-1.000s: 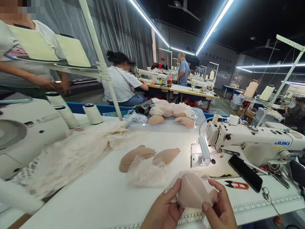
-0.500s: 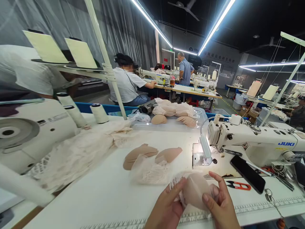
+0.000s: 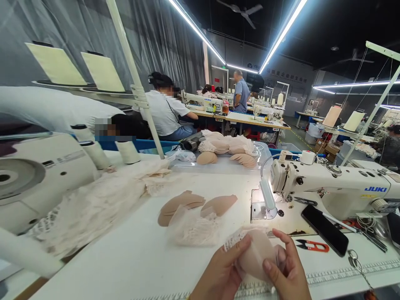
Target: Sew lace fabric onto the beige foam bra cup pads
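A beige bra cup [image 3: 256,255] with pale lace along its upper left is between my two hands above the table's front. My left hand [image 3: 223,268] grips its left side, the thumb lying on the cup's face. On the right side, my right hand [image 3: 289,271] pinches the cup between thumb and fingers, with the index finger raised. Some sheer fabric shows at the right fingers. Behind the hands lie a piece of sheer lace [image 3: 195,229], a stack of beige cup pads [image 3: 179,206] and another beige pad group [image 3: 220,205].
A JUKI sewing machine [image 3: 328,177] with a lit lamp stands to the right. Orange thread snips [image 3: 312,246] and a black phone [image 3: 325,229] lie near my right hand. A lace heap [image 3: 103,204] spreads leftward. Behind, a clear plastic tray [image 3: 262,154] bears more cups and pads.
My left thumb has slid further over the cup's face, and the cup has tilted slightly. At far left a person has bent lower, so their head now shows. The view has shifted a little.
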Demonstrator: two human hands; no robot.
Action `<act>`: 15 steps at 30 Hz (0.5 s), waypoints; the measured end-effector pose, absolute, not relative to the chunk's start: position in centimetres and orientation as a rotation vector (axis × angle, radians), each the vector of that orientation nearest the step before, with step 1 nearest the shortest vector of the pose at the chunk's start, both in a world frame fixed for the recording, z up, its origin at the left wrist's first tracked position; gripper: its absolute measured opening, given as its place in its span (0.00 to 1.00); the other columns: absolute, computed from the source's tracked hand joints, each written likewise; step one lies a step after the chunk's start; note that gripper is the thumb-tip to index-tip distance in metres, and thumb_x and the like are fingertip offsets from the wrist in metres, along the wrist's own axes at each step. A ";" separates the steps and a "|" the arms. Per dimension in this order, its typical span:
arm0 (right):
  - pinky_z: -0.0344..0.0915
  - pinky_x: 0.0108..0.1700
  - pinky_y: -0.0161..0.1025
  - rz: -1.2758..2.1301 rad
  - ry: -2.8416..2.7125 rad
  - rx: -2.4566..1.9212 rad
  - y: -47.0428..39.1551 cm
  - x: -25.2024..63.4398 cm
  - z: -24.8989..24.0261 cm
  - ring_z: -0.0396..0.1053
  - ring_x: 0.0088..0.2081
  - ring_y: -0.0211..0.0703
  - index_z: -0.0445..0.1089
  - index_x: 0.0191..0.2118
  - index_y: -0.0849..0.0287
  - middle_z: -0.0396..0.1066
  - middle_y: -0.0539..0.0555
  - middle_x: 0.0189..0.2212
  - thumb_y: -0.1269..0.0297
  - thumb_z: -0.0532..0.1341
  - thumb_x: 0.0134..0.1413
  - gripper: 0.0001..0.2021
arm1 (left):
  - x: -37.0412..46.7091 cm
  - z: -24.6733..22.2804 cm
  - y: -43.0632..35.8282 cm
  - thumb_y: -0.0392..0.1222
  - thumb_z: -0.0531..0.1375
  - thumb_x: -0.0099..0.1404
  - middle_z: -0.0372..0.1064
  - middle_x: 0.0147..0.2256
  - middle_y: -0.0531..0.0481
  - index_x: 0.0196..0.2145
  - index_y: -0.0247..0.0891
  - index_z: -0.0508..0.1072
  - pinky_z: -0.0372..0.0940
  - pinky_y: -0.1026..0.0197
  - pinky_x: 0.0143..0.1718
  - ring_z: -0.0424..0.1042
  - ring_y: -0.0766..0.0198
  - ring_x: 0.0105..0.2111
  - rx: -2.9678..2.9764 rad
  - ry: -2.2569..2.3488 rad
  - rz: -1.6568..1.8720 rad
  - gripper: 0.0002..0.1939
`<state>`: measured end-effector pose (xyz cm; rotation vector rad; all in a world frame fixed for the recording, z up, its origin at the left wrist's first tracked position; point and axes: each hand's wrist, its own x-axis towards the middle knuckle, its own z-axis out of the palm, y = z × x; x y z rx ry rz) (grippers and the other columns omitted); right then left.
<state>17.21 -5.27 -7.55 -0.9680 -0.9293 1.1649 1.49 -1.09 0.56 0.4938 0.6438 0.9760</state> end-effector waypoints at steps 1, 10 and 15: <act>0.68 0.41 0.42 1.186 -0.958 -0.951 -5.4 17.6 -7.6 0.72 0.34 0.45 0.58 0.70 0.48 0.71 0.47 0.32 0.45 0.75 0.55 0.43 | 1.3 0.8 -0.9 0.50 0.78 0.58 0.83 0.47 0.40 0.42 0.35 0.86 0.76 0.55 0.51 0.79 0.44 0.51 0.536 0.634 0.962 0.19; 0.65 0.40 0.40 0.051 -2.156 -0.870 -0.8 24.2 -2.9 0.71 0.38 0.44 0.72 0.48 0.52 0.77 0.51 0.37 0.77 0.59 0.68 0.12 | -1.6 2.8 4.0 0.32 0.67 0.61 0.79 0.48 0.51 0.31 0.43 0.79 0.65 0.51 0.57 0.77 0.52 0.50 2.062 0.320 0.366 0.07; 0.58 0.35 0.40 -0.553 -2.433 -0.821 5.5 25.3 -2.2 0.66 0.36 0.44 0.71 0.35 0.55 0.74 0.49 0.29 0.76 0.60 0.69 0.11 | 0.9 1.7 8.9 0.24 0.64 0.58 0.78 0.41 0.55 0.23 0.38 0.68 0.52 0.49 0.62 0.77 0.60 0.41 2.678 0.270 0.325 0.13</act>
